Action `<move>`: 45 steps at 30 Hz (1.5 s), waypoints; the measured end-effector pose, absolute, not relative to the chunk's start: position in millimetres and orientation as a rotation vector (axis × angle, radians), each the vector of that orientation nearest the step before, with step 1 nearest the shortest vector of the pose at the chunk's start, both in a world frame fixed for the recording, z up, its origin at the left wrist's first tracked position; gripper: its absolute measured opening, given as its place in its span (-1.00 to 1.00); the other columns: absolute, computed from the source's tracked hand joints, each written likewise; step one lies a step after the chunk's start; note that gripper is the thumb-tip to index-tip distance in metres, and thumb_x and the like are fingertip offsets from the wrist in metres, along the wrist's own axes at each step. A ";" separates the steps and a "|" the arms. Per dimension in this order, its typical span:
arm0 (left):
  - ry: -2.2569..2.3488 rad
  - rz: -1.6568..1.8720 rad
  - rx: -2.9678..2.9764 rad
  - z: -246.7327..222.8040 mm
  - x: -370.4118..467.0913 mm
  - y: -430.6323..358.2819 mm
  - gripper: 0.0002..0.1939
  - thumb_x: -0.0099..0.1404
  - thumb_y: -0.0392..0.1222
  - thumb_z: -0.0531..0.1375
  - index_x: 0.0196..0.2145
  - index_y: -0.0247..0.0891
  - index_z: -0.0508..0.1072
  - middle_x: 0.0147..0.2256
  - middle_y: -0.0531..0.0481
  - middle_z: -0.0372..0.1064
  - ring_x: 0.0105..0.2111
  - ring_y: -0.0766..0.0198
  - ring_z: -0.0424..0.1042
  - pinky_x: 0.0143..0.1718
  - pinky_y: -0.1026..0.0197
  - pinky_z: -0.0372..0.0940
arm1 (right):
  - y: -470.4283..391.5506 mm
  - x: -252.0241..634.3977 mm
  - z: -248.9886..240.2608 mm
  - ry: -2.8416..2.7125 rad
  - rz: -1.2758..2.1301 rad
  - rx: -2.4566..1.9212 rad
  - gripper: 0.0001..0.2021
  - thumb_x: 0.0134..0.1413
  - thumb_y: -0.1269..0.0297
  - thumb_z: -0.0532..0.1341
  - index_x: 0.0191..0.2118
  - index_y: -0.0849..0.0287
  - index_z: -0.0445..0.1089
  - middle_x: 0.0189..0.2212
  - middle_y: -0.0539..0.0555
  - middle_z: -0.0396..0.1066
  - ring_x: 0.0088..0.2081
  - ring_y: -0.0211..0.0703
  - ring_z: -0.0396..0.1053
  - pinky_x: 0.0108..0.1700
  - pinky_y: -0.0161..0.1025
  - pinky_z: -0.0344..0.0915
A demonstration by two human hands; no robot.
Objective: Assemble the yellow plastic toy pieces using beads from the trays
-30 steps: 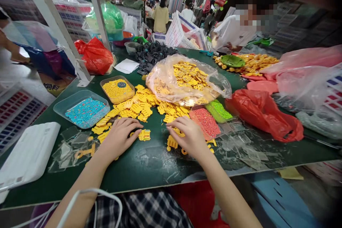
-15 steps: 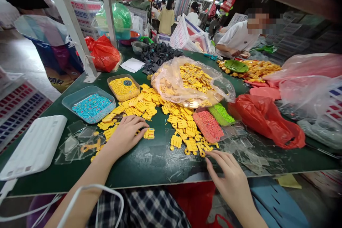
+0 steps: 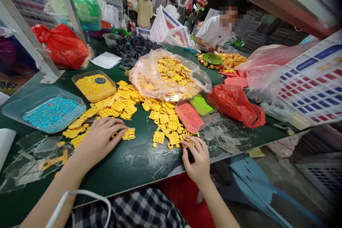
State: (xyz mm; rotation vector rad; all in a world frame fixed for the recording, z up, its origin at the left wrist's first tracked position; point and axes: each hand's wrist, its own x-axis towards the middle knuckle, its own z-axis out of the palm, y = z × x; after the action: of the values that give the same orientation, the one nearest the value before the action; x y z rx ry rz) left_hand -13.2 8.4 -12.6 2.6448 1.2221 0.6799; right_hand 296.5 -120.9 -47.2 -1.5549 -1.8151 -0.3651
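Observation:
My left hand [image 3: 105, 139] lies on the green table, its thumb and fingertips closed on the left end of a small yellow plastic piece [image 3: 130, 133] with rows of coloured beads. My right hand [image 3: 197, 158] reaches the near edge of the loose yellow plastic parts [image 3: 159, 137]. Its fingertips touch small ring-ended parts there, while the thumb stands apart from the fingers. Just beyond is a tray of red beads [image 3: 189, 114], beside one of green beads [image 3: 201, 104]. Further left are trays of yellow beads [image 3: 94, 84] and blue beads [image 3: 53, 110].
A clear bag of yellow parts [image 3: 171, 74] stands mid-table, with black parts [image 3: 139, 48] behind it. Right are a red plastic bag [image 3: 235, 103] and a white crate [image 3: 315, 78]. Clear plastic sheets [image 3: 29, 160] lie left. Across the table a person [image 3: 216, 32] handles orange pieces.
The view has swung to the right. My right hand has moved inward and forward onto the loose yellow parts. My left hand keeps its grip on the beaded yellow piece.

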 end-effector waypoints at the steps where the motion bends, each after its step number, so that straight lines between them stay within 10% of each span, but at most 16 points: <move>1: 1.227 0.682 2.649 -12.7 -13.5 8.8 -0.54 0.42 0.13 -0.07 -0.21 -0.15 0.54 -0.14 -0.07 0.48 -0.11 0.00 0.38 -0.04 -0.06 0.19 | -120.9 296.4 -46.7 -1.816 -0.370 -1.551 -0.72 0.13 0.44 0.12 -0.06 0.07 0.40 -0.07 0.11 0.44 0.00 0.00 0.31 0.03 0.01 0.28; 14: 1.233 0.712 2.647 -16.8 -16.5 14.8 -0.53 0.40 0.18 -0.07 -0.24 -0.10 0.53 -0.16 -0.05 0.51 -0.14 0.03 0.40 -0.06 -0.04 0.20 | -129.9 349.3 -44.3 -1.536 -0.574 -1.783 -0.76 0.20 0.32 0.09 -0.04 0.16 0.37 -0.08 0.22 0.42 -0.03 0.05 0.32 0.02 0.07 0.22; 24: 1.235 0.726 2.627 -15.9 -16.2 12.8 -0.56 0.40 0.16 -0.05 -0.24 -0.10 0.52 -0.15 -0.05 0.50 -0.13 0.00 0.40 -0.06 -0.08 0.20 | -155.9 458.9 -75.1 -1.179 -0.829 -2.215 -0.48 0.00 -0.28 0.16 -0.32 0.14 0.49 -0.37 0.23 0.35 -0.28 0.13 0.18 -0.20 0.18 0.16; 36: 1.210 0.749 2.547 -4.9 -8.0 3.6 -0.59 0.43 0.08 -0.03 -0.20 -0.18 0.52 -0.13 -0.08 0.49 -0.10 0.06 0.38 -0.02 -0.01 0.21 | -113.4 311.8 0.6 -1.613 -0.772 -1.669 -0.65 0.10 0.15 0.31 0.00 0.11 0.40 -0.24 0.18 0.43 -0.20 0.05 0.33 -0.11 0.00 0.25; 45: 1.062 0.761 2.270 9.5 2.0 -10.1 -0.70 0.44 -0.05 0.02 -0.13 -0.20 0.49 -0.15 -0.10 0.50 -0.08 0.12 0.38 0.01 0.04 0.25 | -56.3 237.6 11.7 -2.062 -0.468 -1.225 -0.68 0.09 -0.01 0.28 -0.13 0.09 0.43 -0.28 0.11 0.48 -0.18 -0.01 0.33 -0.11 -0.09 0.25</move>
State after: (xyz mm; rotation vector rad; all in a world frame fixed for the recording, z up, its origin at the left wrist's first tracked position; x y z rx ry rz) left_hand 2.0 -10.1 9.5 2.2698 1.0621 0.7614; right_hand 237.6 -56.3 11.7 -1.2245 -2.0620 -0.4675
